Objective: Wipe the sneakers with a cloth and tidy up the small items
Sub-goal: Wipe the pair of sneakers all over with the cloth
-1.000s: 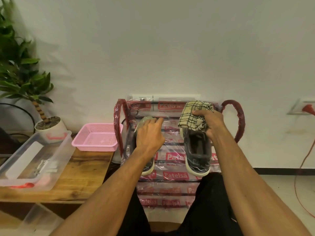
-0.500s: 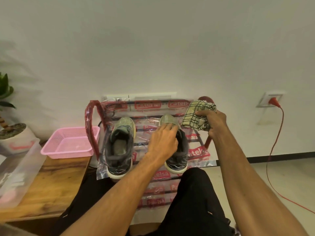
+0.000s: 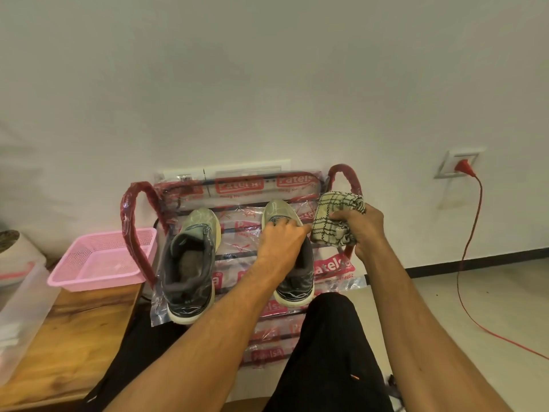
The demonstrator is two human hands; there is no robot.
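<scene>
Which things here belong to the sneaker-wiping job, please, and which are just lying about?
Job: free grey-and-green fabric sneaker; matching sneaker held by left hand; cream checked cloth in right hand; probably pink plastic basket.
Lying about: red power cable; white plant pot; wooden table.

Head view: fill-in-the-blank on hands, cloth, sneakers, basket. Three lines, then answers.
1. The checked cloth is gripped by the ____ hand.
2. The left hand holds the sneaker lying ____ from the basket.
3. The basket is ____ in colour.

Answers: right; farther; pink.
</scene>
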